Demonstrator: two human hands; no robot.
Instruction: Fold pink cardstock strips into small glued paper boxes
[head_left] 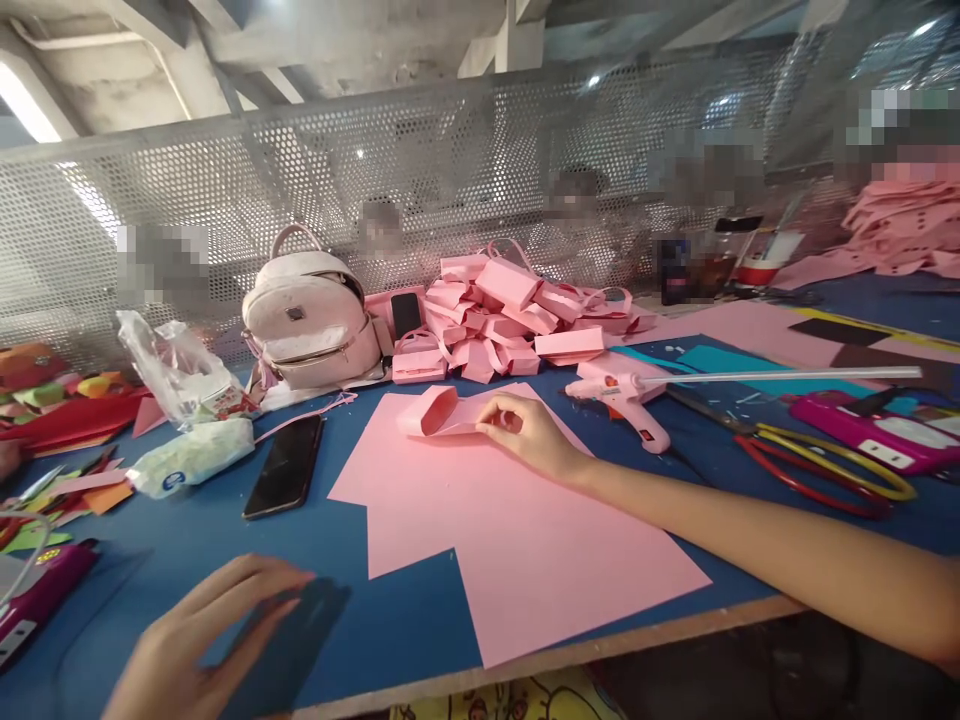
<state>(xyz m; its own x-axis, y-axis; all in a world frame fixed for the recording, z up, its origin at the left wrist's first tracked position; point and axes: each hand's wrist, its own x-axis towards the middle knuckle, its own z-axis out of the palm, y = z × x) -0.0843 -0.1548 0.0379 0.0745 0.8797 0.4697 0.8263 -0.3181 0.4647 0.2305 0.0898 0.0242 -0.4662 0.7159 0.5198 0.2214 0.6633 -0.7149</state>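
A large cut-out sheet of pink paper (540,570) lies on the blue table before me. On its far part rests a folded pink paper piece (439,410), curled into an open tube at its left end. The fingertips of my right hand (532,435) pinch the flat right end of that piece. My left hand (217,625) hovers over the near left of the table, holding nothing, its thumb apart from the fingers. Just right of my right hand lies a pink hot glue gun (622,395) with a long clear glue stick.
Behind the sheet rises a heap of folded pink paper pieces (495,320). A pale backpack (311,310) stands left of it. A black phone (285,467) and plastic bag (195,458) lie left. Scissors (817,465) and a magenta power strip (874,430) sit right.
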